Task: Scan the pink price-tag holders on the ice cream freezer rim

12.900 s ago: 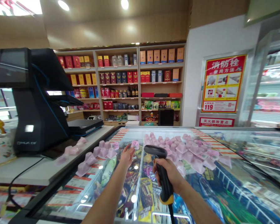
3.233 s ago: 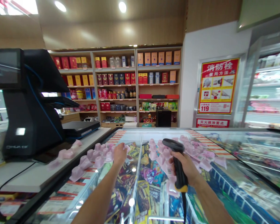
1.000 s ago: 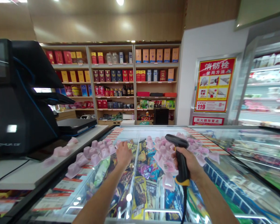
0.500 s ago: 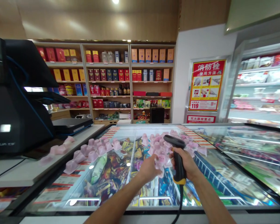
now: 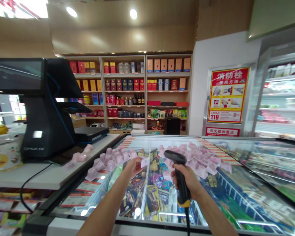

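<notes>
Left hand (image 5: 133,167), grip on a flat-faced pink plastic container (image 5: 145,162), right hand (image 5: 191,180), grip round a pistol-shaped black scanner (image 5: 182,186).

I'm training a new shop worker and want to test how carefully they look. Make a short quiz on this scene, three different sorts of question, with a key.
1. Which hand grips the handheld scanner?
2. True or false: the left hand is empty.
3. Fill in the blank: the larger heap of pink containers lies on the ___.

Key
1. The right hand.
2. False; it holds a small pale pink item.
3. glass top of the display case.
</notes>
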The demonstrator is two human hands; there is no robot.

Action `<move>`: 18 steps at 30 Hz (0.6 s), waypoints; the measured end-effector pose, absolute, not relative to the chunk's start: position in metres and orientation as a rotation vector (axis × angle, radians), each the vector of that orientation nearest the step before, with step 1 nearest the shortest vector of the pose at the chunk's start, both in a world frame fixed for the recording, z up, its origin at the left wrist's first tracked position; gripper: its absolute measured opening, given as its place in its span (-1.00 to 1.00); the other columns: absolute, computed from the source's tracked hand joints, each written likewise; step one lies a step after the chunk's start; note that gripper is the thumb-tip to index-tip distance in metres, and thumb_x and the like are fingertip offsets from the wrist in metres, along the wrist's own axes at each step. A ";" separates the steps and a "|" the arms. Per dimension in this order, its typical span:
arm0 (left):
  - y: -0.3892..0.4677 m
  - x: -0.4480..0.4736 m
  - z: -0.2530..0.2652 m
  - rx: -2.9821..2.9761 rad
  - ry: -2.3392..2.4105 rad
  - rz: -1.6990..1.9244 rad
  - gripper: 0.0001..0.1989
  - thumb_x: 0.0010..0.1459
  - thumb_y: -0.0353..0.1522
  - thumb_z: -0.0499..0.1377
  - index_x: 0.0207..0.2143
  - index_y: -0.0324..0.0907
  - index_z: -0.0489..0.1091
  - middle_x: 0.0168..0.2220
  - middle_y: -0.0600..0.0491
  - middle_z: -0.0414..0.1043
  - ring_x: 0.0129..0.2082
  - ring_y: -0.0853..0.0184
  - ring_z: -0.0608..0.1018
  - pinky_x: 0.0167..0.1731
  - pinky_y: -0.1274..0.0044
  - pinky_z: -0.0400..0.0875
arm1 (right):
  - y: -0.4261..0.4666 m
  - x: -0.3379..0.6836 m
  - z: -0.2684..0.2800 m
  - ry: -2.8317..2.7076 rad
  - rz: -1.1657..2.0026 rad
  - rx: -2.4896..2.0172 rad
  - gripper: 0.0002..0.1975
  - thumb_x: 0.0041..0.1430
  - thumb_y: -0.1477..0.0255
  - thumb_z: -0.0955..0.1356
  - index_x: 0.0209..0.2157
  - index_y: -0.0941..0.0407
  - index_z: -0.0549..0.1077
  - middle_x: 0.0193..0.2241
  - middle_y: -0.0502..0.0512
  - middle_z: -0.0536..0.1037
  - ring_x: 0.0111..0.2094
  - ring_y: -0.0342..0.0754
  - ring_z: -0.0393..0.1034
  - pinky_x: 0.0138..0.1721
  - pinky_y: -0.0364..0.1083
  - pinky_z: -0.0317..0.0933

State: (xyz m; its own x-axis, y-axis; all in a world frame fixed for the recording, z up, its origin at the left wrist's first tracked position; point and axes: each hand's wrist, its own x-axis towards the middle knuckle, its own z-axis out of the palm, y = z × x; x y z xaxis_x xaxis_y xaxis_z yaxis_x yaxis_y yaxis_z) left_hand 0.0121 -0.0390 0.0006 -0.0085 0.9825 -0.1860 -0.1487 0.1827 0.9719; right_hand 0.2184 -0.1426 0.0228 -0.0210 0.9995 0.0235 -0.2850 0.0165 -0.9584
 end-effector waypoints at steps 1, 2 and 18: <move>-0.035 0.006 0.003 0.910 1.180 1.174 -0.77 0.10 -0.30 0.00 -0.26 -0.27 0.29 -0.34 0.05 0.36 -0.44 0.46 0.43 -0.45 0.53 0.37 | -0.144 0.214 0.022 -1.039 1.344 -0.966 -0.76 -0.10 0.28 0.27 -0.47 0.20 0.31 -0.73 -0.03 0.38 -0.80 -0.23 0.17 -0.79 -0.22 0.09; -0.031 0.000 0.006 0.870 1.163 1.203 -0.75 0.10 -0.29 0.00 -0.22 -0.26 0.27 -0.30 0.04 0.35 -0.41 0.44 0.43 -0.43 0.51 0.37 | -0.145 0.210 0.022 -1.061 1.356 -0.960 -0.75 -0.09 0.27 0.27 -0.47 0.20 0.31 -0.74 -0.02 0.38 -0.80 -0.23 0.17 -0.79 -0.22 0.09; -0.009 -0.015 0.008 0.987 1.373 1.311 -0.70 0.08 -0.30 0.02 -0.13 -0.23 0.24 -0.16 -0.01 0.31 -0.26 0.35 0.42 -0.30 0.40 0.36 | -0.155 0.176 0.024 -1.164 1.490 -0.904 -0.75 -0.12 0.28 0.26 -0.54 0.21 0.30 -0.72 -0.01 0.37 -0.80 -0.25 0.15 -0.80 -0.23 0.06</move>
State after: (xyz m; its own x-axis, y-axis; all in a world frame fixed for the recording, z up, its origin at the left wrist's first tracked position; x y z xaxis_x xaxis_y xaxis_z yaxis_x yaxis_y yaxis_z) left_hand -0.0146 -0.0086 0.0085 -0.2114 0.9717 -0.1056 -0.0605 0.0948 0.9937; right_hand 0.1762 -0.1553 0.0243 -0.2216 0.9749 0.0205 -0.2560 -0.0379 -0.9659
